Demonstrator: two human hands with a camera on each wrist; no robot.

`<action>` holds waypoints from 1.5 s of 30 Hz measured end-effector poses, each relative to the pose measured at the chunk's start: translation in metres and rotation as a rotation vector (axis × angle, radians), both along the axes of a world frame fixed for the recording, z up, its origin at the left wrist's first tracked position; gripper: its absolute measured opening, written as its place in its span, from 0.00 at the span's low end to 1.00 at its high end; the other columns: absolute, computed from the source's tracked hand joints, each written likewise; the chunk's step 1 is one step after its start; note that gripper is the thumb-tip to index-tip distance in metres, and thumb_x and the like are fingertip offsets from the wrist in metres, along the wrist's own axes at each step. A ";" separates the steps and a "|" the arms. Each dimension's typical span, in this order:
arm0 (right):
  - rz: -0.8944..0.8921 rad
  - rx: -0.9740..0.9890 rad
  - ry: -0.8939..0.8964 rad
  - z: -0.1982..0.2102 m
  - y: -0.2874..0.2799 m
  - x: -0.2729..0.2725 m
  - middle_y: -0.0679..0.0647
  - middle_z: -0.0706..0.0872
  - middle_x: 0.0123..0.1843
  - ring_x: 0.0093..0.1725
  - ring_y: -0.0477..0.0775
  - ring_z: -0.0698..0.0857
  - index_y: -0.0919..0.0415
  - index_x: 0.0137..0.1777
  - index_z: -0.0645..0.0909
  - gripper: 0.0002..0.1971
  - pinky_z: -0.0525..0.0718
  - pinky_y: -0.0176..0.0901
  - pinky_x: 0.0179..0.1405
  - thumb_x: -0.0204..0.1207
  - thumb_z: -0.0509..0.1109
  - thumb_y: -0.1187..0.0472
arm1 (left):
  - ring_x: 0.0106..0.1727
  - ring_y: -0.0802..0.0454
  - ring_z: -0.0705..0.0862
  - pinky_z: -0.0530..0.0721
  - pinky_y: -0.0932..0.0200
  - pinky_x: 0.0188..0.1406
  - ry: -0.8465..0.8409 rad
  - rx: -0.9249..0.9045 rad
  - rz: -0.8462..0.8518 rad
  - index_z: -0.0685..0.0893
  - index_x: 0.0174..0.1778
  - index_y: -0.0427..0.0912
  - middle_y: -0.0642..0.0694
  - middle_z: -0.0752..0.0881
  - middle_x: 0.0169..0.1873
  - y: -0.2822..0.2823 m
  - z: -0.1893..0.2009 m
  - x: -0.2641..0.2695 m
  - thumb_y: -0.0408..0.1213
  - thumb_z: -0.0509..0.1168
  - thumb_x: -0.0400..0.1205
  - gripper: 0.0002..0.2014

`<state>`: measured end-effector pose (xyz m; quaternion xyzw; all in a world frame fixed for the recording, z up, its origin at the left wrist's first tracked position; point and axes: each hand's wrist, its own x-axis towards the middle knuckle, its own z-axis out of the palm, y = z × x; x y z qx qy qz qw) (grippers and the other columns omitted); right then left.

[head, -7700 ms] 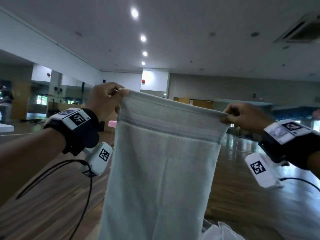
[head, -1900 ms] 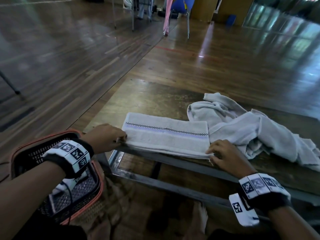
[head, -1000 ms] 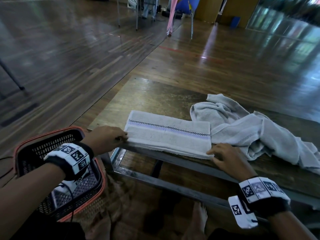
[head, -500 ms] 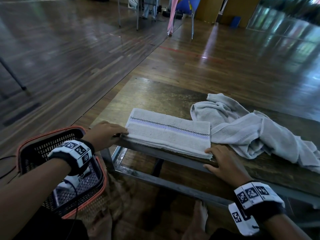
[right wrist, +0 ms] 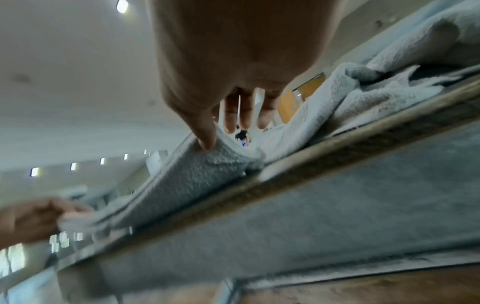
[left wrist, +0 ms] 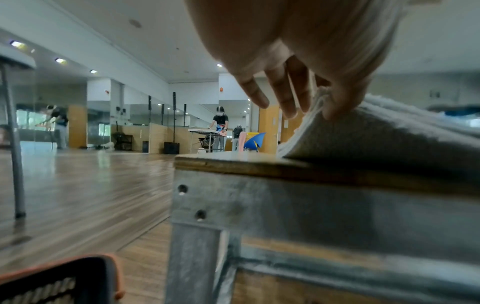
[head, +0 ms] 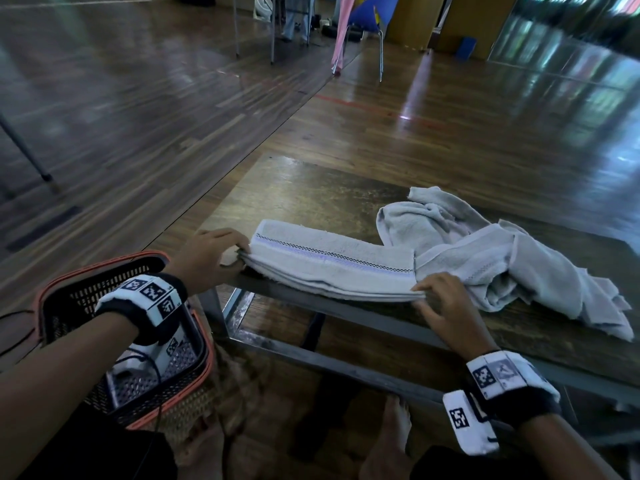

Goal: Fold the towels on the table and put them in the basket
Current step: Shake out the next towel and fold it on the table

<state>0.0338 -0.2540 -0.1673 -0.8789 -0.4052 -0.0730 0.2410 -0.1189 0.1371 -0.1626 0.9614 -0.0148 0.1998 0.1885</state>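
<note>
Folded towel (head: 332, 268) ends lifted; no legible writing.

Black wristbands (head: 152, 317) with white checker-marked tags

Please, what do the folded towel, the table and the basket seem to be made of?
Folded towel: looks like pale grey terry cloth, with a looped pile and a woven checkered stripe.
Table: the top seems worn wood or plywood, with layered edges in the left wrist view; the frame looks like dull grey metal with bolt holes.
Basket: probably plastic, with black lattice walls and an orange rim.
</note>
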 end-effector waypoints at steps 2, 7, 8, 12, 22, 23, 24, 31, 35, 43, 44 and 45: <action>-0.023 0.157 0.066 0.013 0.001 -0.001 0.54 0.83 0.49 0.52 0.53 0.79 0.62 0.51 0.83 0.12 0.73 0.38 0.53 0.69 0.75 0.71 | 0.43 0.60 0.83 0.77 0.73 0.48 -0.052 -0.182 -0.024 0.85 0.45 0.41 0.49 0.87 0.42 -0.006 0.014 -0.001 0.23 0.73 0.71 0.11; -0.085 0.485 0.361 0.052 -0.007 -0.007 0.47 0.87 0.51 0.49 0.38 0.85 0.52 0.54 0.83 0.11 0.82 0.26 0.46 0.75 0.69 0.66 | 0.38 0.68 0.84 0.80 0.77 0.37 -0.087 -0.577 0.071 0.85 0.43 0.57 0.61 0.88 0.39 -0.004 0.048 -0.009 0.40 0.74 0.73 0.08; -0.097 0.506 0.385 0.057 -0.008 -0.007 0.47 0.87 0.52 0.50 0.38 0.85 0.54 0.56 0.82 0.10 0.82 0.27 0.46 0.76 0.68 0.63 | 0.37 0.68 0.84 0.81 0.76 0.36 -0.090 -0.638 0.090 0.85 0.43 0.59 0.62 0.87 0.38 -0.001 0.052 -0.011 0.44 0.73 0.73 0.06; -0.140 0.485 0.493 0.060 -0.004 0.001 0.47 0.86 0.56 0.58 0.47 0.83 0.57 0.62 0.81 0.15 0.81 0.44 0.57 0.78 0.63 0.54 | 0.39 0.66 0.85 0.81 0.72 0.38 0.038 -0.656 0.132 0.85 0.43 0.59 0.58 0.88 0.39 0.009 0.046 -0.010 0.44 0.72 0.75 0.04; -0.545 0.119 0.248 0.020 0.055 0.039 0.61 0.80 0.68 0.68 0.63 0.75 0.60 0.70 0.74 0.18 0.71 0.56 0.65 0.84 0.55 0.57 | 0.56 0.49 0.81 0.77 0.59 0.55 -0.123 -0.599 0.530 0.79 0.62 0.40 0.43 0.84 0.57 -0.019 0.009 0.037 0.33 0.67 0.79 0.15; -0.536 0.007 0.176 0.014 0.063 0.034 0.61 0.78 0.70 0.69 0.63 0.73 0.60 0.72 0.71 0.19 0.69 0.58 0.68 0.84 0.55 0.55 | 0.58 0.49 0.80 0.77 0.56 0.58 -0.171 -0.493 0.529 0.78 0.65 0.38 0.42 0.82 0.60 -0.030 0.004 0.040 0.33 0.66 0.79 0.17; -0.477 -0.072 0.111 0.007 0.071 0.028 0.60 0.77 0.71 0.70 0.62 0.73 0.59 0.74 0.69 0.20 0.68 0.59 0.69 0.83 0.56 0.54 | 0.61 0.47 0.80 0.76 0.53 0.63 -0.166 -0.381 0.455 0.77 0.66 0.37 0.41 0.82 0.63 -0.041 -0.003 0.043 0.34 0.65 0.80 0.18; -0.161 -0.378 0.078 -0.039 0.120 -0.007 0.52 0.59 0.83 0.82 0.53 0.56 0.51 0.80 0.58 0.26 0.57 0.57 0.78 0.84 0.48 0.46 | 0.83 0.49 0.49 0.44 0.43 0.80 0.400 0.139 0.178 0.53 0.82 0.49 0.49 0.53 0.83 -0.102 -0.057 0.059 0.52 0.41 0.86 0.27; -0.188 -0.386 0.121 -0.045 0.129 -0.001 0.51 0.51 0.85 0.84 0.54 0.49 0.49 0.82 0.53 0.27 0.50 0.60 0.80 0.84 0.45 0.45 | 0.84 0.49 0.47 0.43 0.44 0.80 0.422 0.180 0.151 0.49 0.82 0.50 0.51 0.50 0.83 -0.084 -0.058 0.082 0.51 0.40 0.86 0.27; -0.235 -0.451 0.143 -0.040 0.123 0.009 0.50 0.45 0.86 0.84 0.51 0.45 0.48 0.83 0.49 0.34 0.47 0.56 0.81 0.80 0.43 0.34 | 0.84 0.50 0.46 0.43 0.38 0.80 0.462 0.302 0.190 0.44 0.80 0.64 0.51 0.47 0.84 -0.019 -0.053 0.108 0.70 0.30 0.76 0.35; -0.256 -0.462 0.122 -0.040 0.117 0.010 0.51 0.45 0.86 0.84 0.51 0.45 0.48 0.83 0.49 0.35 0.48 0.56 0.81 0.79 0.42 0.33 | 0.84 0.49 0.46 0.43 0.37 0.80 0.489 0.304 0.224 0.42 0.80 0.65 0.51 0.45 0.83 -0.005 -0.053 0.105 0.73 0.28 0.74 0.37; -0.276 -0.472 0.120 -0.041 0.110 0.011 0.50 0.45 0.86 0.84 0.50 0.44 0.49 0.83 0.48 0.37 0.47 0.57 0.81 0.78 0.41 0.31 | 0.84 0.47 0.45 0.43 0.35 0.79 0.525 0.297 0.258 0.40 0.79 0.65 0.51 0.43 0.83 0.008 -0.052 0.101 0.75 0.27 0.72 0.39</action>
